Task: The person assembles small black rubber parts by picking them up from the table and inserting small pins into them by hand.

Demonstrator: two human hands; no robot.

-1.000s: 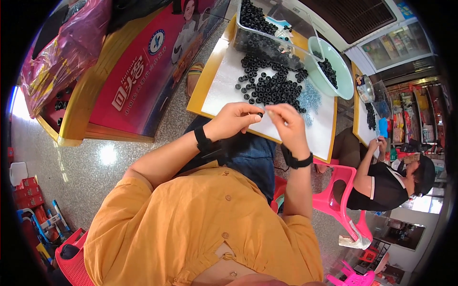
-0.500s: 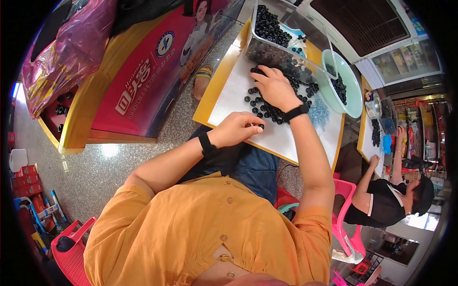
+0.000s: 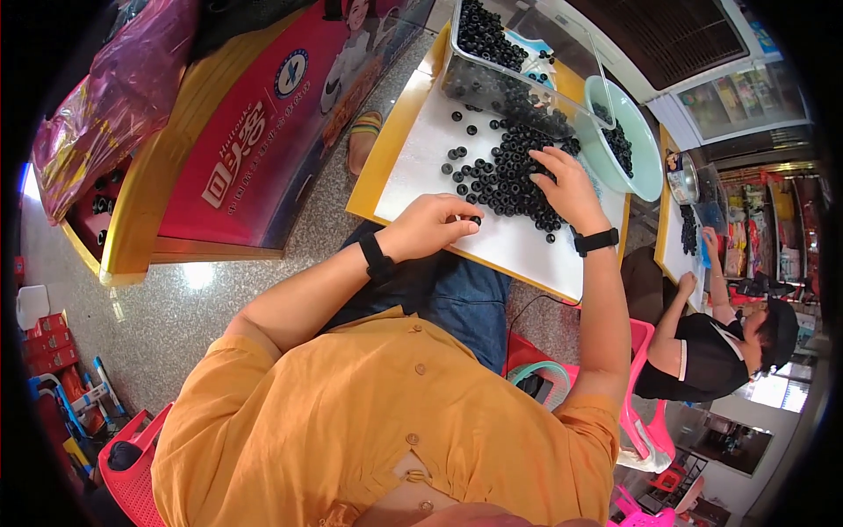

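Between the thumb and fingers of my left hand point(image 3: 430, 228) is a small black ring-shaped piece point(image 3: 475, 221), held near the table's front edge. My right hand point(image 3: 569, 189) reaches over the right side of a loose pile of black ring-shaped pieces point(image 3: 509, 171), thumb and fingers apart and slightly curled. I see nothing in its grip, and its fingertips are at the pile. The pile spreads over a white tabletop point(image 3: 413, 176) with a yellow border. Most of a patch of small light-blue bits is hidden by the right hand.
A clear plastic bin point(image 3: 457, 54) holding more black pieces stands at the table's far side. To its right is a pale green basin point(image 3: 652, 162), also with black pieces. A red counter point(image 3: 228, 167) rises on the left. Another person point(image 3: 702, 360) sits at a table on the right.
My right hand has moved right and toward me, off the pile's far left part. The pile now shows more fully, while the blue bits are mostly covered. My left hand keeps its black piece.
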